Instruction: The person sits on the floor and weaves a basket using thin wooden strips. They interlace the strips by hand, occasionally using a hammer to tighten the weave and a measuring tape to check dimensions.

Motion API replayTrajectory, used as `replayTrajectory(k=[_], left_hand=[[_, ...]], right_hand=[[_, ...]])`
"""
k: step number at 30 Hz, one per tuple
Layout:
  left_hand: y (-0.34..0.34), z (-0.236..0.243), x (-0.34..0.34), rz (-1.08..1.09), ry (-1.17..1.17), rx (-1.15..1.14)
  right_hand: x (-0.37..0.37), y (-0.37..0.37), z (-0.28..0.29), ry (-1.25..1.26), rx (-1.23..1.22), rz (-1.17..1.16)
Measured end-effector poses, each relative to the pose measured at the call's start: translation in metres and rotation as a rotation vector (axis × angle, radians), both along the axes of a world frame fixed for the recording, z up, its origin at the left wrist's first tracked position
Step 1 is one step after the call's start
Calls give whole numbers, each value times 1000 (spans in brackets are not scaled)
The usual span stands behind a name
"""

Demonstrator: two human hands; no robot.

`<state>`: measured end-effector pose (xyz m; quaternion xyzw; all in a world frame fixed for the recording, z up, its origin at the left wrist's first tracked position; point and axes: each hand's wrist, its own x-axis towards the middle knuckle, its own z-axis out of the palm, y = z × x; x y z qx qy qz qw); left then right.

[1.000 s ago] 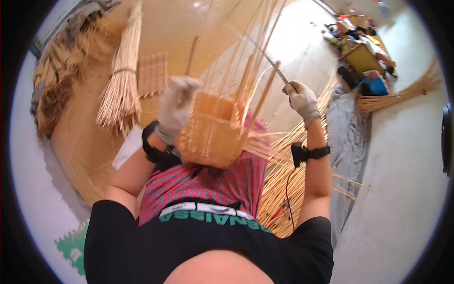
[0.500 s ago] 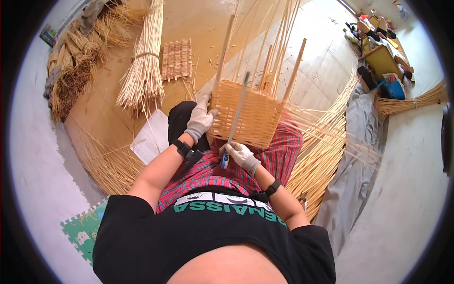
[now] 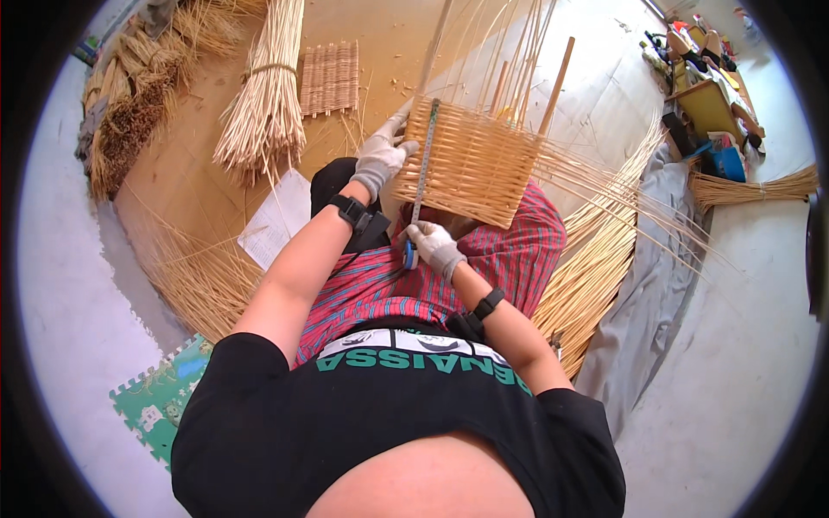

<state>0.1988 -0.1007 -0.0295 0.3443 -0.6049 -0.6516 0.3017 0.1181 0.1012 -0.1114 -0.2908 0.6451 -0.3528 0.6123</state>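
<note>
Sunlit tan flooring (image 3: 199,173) fills the head view, strewn with loose straw-coloured reeds that fan out on both sides of the seated person. On the red plaid lap (image 3: 518,250) rests a half-woven wicker basket (image 3: 471,164), rectangular, its tight horizontal weave ridged and its bare upright stakes rising toward the top edge. A tape measure (image 3: 421,177) runs down the basket's near wall. The gloved left hand (image 3: 380,155) pins the tape's upper end against the rim with its fingers pressed together, while the gloved right hand (image 3: 433,246) pinches the blue case at the bottom edge. This looks like a height check of the woven wall; reading the mark would call for keeping the tape taut and straight. Toward the floor's far edge lie a tied reed bundle (image 3: 268,95) and a small flat woven mat (image 3: 328,78), and a white paper sheet (image 3: 276,220) lies just beside the left forearm.
</note>
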Motion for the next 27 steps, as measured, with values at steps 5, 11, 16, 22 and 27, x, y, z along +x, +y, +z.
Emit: replayTrajectory(k=[5,11,16,22,27], left_hand=[[-1,-12,2,33,-69,-98],[-1,-14,0,44,-59,-102],[8,1,6,50,-75,-93],[23,-43,32,88,174,316],[61,-45,46,135,265,227]], right_hand=[[-6,-7,1,88,74,64],[-5,-6,13,164,48,55],[14,0,59,130,-389,6],[16,-56,145,64,-521,34],[3,-99,150,-154,-514,-91]])
